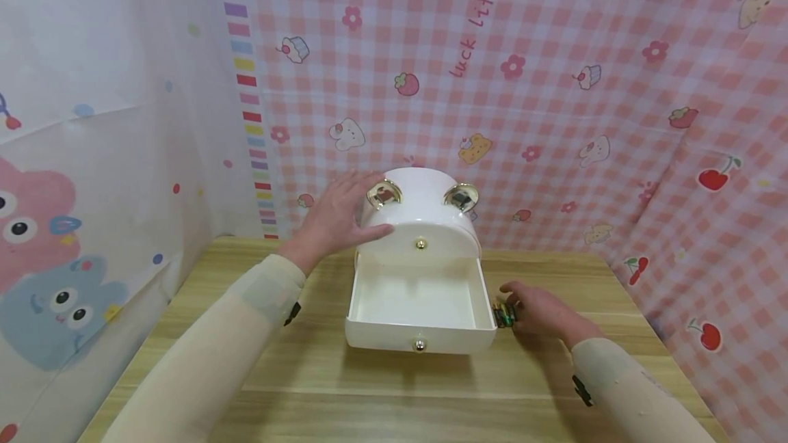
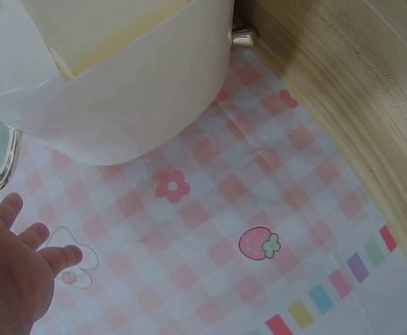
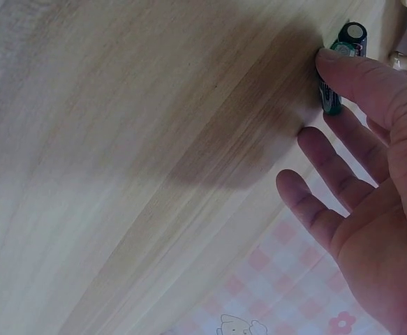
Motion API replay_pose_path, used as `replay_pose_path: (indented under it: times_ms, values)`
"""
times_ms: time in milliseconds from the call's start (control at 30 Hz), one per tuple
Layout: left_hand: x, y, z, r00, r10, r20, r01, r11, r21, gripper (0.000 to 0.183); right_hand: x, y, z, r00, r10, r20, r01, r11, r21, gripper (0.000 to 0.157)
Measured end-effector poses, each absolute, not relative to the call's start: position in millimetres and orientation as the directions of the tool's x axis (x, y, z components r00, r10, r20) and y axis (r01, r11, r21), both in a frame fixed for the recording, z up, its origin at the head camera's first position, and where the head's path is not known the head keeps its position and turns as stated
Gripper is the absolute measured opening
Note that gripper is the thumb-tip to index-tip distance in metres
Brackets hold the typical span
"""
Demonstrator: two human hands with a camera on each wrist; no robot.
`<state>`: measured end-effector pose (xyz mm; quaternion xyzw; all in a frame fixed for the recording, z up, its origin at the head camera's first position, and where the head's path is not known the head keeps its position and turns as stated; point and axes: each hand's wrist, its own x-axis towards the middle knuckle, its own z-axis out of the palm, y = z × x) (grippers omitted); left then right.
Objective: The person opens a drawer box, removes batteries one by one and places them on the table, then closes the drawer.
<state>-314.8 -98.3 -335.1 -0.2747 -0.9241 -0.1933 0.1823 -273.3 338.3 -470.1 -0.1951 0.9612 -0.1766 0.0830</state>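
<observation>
A white storage box (image 1: 422, 207) with a rounded top and two gold ears stands on the table. Its lower drawer (image 1: 421, 336) is pulled out with nothing inside. My left hand (image 1: 335, 215) rests at the box's upper left, fingers by the gold ear (image 1: 384, 195) and thumb stretched across the front. To the right of the drawer, my right hand (image 1: 544, 311) pinches a green battery (image 3: 330, 100) between thumb and index finger, the other fingers spread loosely. A second, black-ended battery (image 3: 354, 33) shows just behind it. In the head view the batteries (image 1: 505, 314) sit close to the drawer's side.
The box's upper compartment has a small gold knob (image 1: 421, 244) on its front. A pink checked cloth (image 1: 431, 101) hangs behind the wooden table (image 1: 295, 395), and a white printed cloth (image 1: 141, 176) hangs on the left.
</observation>
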Motion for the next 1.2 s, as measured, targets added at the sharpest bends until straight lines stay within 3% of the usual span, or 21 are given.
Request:
replay_pose_path:
  times_ms: [867,1200]
  values:
    - [-313.7,-98.2,-334.4,-0.772,0.437,0.462,0.590,0.763,0.264,0.093,-269.1,340.1,-473.9,-0.911,-0.409,-0.052,-0.365,0.860,-0.358,0.075]
    - [-314.8,-98.4,-335.4,-0.783,0.431,0.449,0.578,0.771,0.267,0.094,-261.3,347.7,-441.8,-0.922,-0.380,-0.081,-0.311,0.847,-0.430,0.073]
